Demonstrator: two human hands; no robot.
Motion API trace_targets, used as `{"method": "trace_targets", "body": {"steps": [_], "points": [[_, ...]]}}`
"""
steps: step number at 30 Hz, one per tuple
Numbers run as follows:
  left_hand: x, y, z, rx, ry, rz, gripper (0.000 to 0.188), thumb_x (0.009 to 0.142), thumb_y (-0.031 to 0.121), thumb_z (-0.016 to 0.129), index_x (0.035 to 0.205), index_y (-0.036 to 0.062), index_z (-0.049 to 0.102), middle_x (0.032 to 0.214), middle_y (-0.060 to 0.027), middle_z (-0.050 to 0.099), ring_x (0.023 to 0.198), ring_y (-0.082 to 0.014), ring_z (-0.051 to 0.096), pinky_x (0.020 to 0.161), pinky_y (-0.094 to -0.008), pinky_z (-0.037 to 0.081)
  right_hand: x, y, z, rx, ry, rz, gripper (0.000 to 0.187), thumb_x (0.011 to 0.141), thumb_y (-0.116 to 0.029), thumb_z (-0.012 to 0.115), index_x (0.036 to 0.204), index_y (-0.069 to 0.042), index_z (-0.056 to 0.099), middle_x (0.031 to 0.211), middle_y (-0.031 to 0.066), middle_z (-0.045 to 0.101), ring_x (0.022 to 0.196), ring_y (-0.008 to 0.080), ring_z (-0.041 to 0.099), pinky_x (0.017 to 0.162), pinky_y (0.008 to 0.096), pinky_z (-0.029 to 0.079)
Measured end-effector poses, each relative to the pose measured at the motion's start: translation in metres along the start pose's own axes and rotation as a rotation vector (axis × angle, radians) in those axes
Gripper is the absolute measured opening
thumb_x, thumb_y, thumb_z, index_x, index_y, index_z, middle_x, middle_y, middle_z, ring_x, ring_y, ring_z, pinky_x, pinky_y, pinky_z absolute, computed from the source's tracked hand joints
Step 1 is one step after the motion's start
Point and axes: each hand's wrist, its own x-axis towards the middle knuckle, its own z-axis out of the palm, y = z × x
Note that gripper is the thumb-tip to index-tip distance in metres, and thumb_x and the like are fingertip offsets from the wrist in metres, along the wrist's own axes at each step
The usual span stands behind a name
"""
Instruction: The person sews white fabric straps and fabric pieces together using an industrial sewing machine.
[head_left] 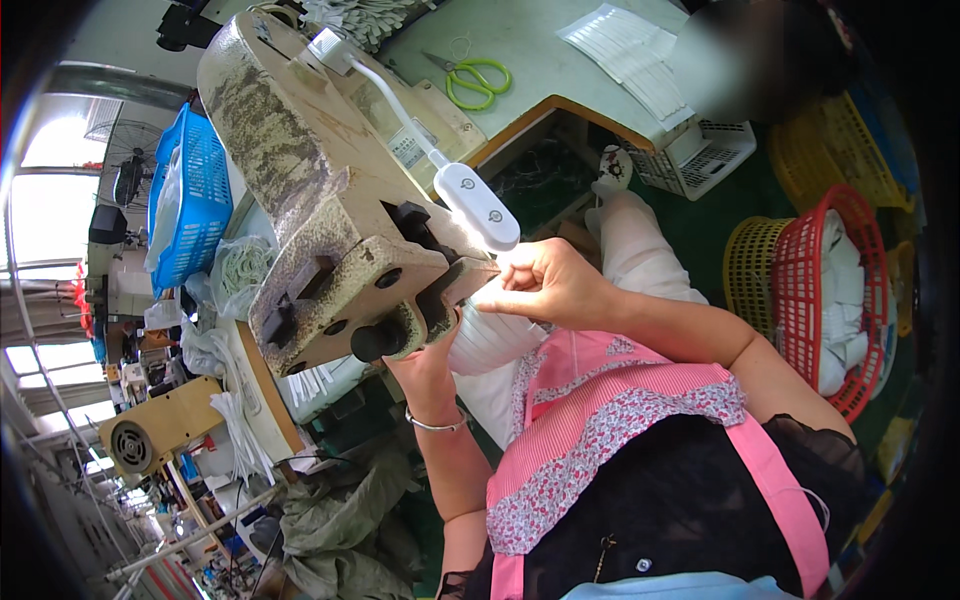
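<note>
A worn beige sewing machine head (pixel 330 210) stands over my hands, with a white lamp (pixel 478 207) on a bendable stem glowing beside it. My right hand (pixel 560 285) is next to the machine's end, thumb and fingers pinched together; what lies between them is too small to make out. My left hand (pixel 430 365), below a metal bangle (pixel 437 424), reaches under the machine head, which hides its fingers. White layered cloth (pixel 495 340) lies between my two hands, just above my pink apron (pixel 590 420).
Green-handled scissors (pixel 478 84) and white strips (pixel 625 55) lie on the table at the back. A person (pixel 735 60) is blurred at upper right. A red basket (pixel 785 300) of white pieces stands right; a blue basket (pixel 195 205) is left, above bagged cords (pixel 240 268).
</note>
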Motion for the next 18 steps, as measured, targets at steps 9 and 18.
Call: {"method": "trace_targets", "body": {"steps": [9,18], "points": [[0.004,0.0,-0.008,-0.068,-0.051,-0.082,0.013,0.08,-0.001,0.074,0.09,-0.0093,0.073,0.082,-0.0088,0.07,0.074,-0.0114,0.063,0.072,-0.0229,0.049,0.005,0.001,0.004,0.099,0.072,-0.091,0.023,0.082,-0.016,0.081,0.078,-0.003,0.063,0.063,-0.0057,0.056,0.063,-0.0002,0.045,0.056,0.0203,0.037],[0.009,0.0,-0.003,0.028,-0.107,-0.049,0.013,0.08,-0.004,0.074,0.093,-0.0072,0.073,0.088,-0.0072,0.071,0.079,-0.0102,0.064,0.074,-0.0208,0.049,0.006,0.006,0.004,0.065,0.066,-0.098,0.026,0.081,-0.015,0.083,0.075,-0.004,0.06,0.061,-0.0064,0.054,0.061,-0.0009,0.043,0.053,0.0209,0.034]]}}
